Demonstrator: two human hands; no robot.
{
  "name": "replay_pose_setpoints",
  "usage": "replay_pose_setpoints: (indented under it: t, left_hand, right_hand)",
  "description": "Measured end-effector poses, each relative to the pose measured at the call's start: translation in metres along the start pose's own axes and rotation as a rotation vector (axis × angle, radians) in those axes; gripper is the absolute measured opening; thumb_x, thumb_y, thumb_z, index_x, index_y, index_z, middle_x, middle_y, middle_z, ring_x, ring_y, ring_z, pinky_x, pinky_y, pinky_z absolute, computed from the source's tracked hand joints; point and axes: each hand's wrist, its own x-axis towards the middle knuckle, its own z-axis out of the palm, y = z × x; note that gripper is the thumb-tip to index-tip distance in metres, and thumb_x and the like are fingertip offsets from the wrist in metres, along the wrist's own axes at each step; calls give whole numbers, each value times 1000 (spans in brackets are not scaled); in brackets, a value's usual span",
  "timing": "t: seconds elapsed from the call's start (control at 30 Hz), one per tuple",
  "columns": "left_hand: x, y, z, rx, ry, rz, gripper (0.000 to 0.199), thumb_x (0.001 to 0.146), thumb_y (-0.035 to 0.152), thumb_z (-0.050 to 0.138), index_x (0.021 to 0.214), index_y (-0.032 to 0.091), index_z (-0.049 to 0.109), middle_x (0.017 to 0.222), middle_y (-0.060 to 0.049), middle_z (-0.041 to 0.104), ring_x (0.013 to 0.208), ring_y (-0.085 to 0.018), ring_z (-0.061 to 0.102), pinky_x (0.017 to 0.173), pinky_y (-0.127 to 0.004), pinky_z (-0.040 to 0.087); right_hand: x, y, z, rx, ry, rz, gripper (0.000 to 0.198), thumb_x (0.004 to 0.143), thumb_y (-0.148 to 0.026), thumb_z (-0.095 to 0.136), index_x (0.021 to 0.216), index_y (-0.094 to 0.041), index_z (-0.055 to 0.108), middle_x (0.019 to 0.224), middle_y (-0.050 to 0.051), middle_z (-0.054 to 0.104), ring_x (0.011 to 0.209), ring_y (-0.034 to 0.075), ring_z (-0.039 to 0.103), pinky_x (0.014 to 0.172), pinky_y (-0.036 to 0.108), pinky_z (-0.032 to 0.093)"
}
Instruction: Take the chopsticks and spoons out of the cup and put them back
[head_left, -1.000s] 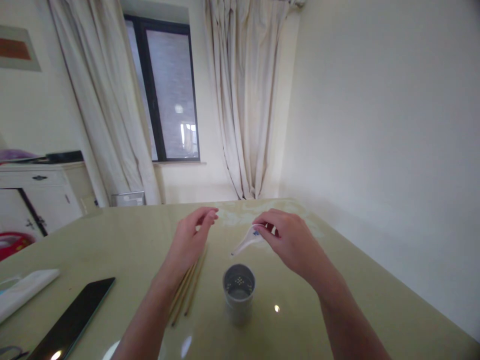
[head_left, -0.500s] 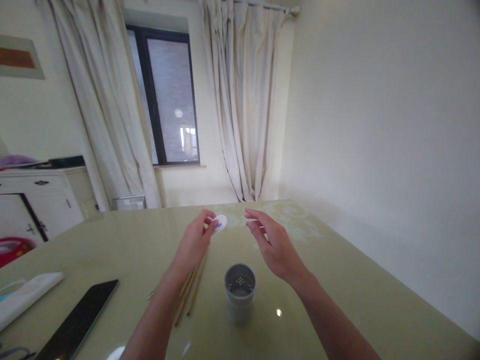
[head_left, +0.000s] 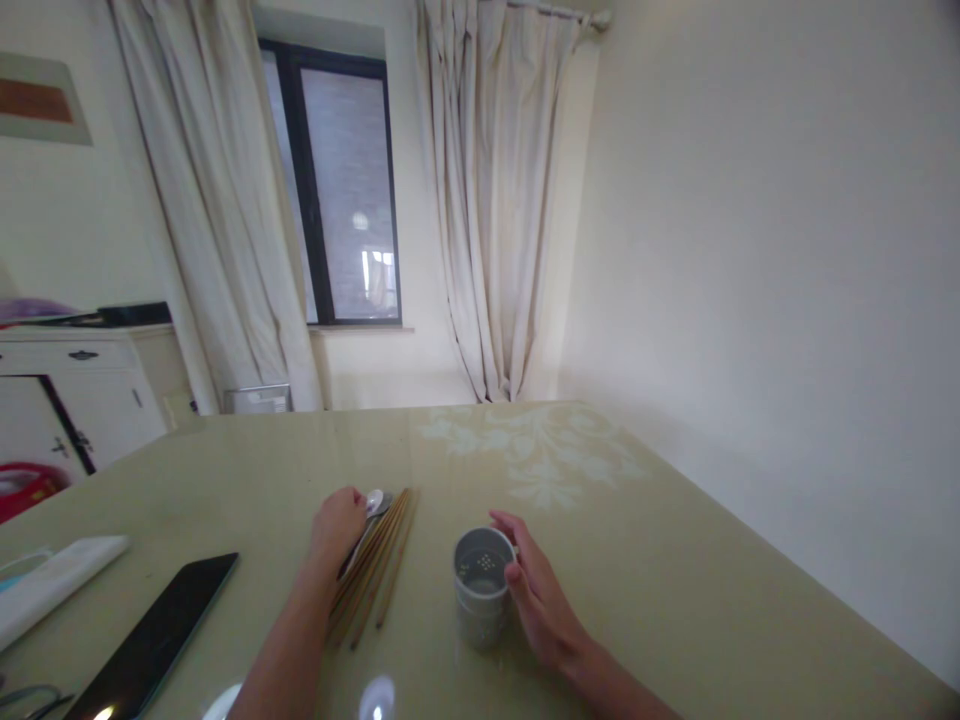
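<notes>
A grey cup [head_left: 480, 615] with small pale dots inside stands upright on the table. My right hand [head_left: 540, 590] curves round its right side, thumb at the near side and fingers reaching behind the rim. Left of the cup, my left hand [head_left: 341, 525] is low over the table with its fingers curled. Close to its fingertips shows a small white rounded piece [head_left: 374, 499], beside what looks like a metal spoon [head_left: 385, 502]. A fanned bundle of several wooden chopsticks [head_left: 382, 565] lies alongside. What the left fingers hold is hidden.
A black flat device [head_left: 161, 635] and a white object [head_left: 60, 580] lie on the left of the table [head_left: 720, 610]. Part of a white round thing [head_left: 223, 703] shows by my left forearm. A wall rises beyond the table's right edge.
My left hand has moved down and left, from holding up a white disc with a blue print to beside the chopsticks. My right hand has come down to the cup.
</notes>
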Motion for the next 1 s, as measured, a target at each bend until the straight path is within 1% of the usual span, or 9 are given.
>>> replay_pose_setpoints:
  t: [0.1,0.23,0.3,0.43,0.6,0.7,0.8,0.9,1.0]
  left_hand:
    - [5,0,4,27,-14,38,32,100,25,46,98,13,76,111,-19,79,105,-28,74,81,-31,50]
    - [9,1,7,42,-40,90,35,101,29,44,106,14,75,116,-18,79,107,-28,74,84,-31,51]
    - [6,3,8,47,-44,117,38,102,31,43,115,13,73,119,-19,77,110,-28,73,89,-32,51]
    - [-15,6,10,59,-17,180,47,103,37,39,136,12,62,133,-19,71,122,-29,67,101,-36,48]
    - [-53,4,13,129,3,211,73,96,63,44,154,18,48,150,-19,59,131,-39,59,105,-52,47]
    - [-64,5,16,156,0,241,79,97,61,42,162,16,36,158,-19,52,140,-38,52,112,-53,42]
    - [-69,8,17,161,-15,295,76,99,51,39,165,15,30,160,-17,50,143,-35,48,116,-50,38]
    - [-74,12,18,137,-42,339,75,98,43,38,167,14,26,160,-17,50,143,-33,48,117,-49,36]
    - [-81,15,18,105,-92,390,76,98,39,36,168,12,21,161,-18,49,144,-32,47,118,-49,34]
  right_hand:
    - [-1,-2,-4,-3,-27,-70,93,88,-91,38,151,-23,44,146,18,58,134,35,57,112,46,46]
    - [2,-3,-8,-11,-38,-116,95,86,-91,43,150,-21,45,135,18,63,122,33,63,99,42,52]
    - [5,-2,-9,-26,-33,-115,95,86,-92,44,149,-21,46,133,17,64,120,33,64,96,41,53]
    - [9,5,-8,-35,-23,-97,97,85,-93,42,148,-20,46,132,18,63,118,32,64,92,40,54]
    - [11,7,-7,-31,-42,-108,100,82,-94,46,149,-19,46,132,19,63,119,33,65,93,41,55]
    - [11,4,-6,-39,-76,-127,96,81,-86,63,148,-19,45,136,19,63,121,34,65,97,43,54]
    - [11,0,-5,-88,-96,-141,90,78,-67,81,146,-21,45,138,18,64,123,34,65,102,45,53]
    - [10,-4,-4,-129,-93,-136,85,77,-54,86,144,-22,45,135,17,67,120,33,68,100,45,55]
    - [10,-7,-3,-125,-85,-138,82,76,-49,87,142,-23,46,130,15,70,114,31,70,95,43,57]
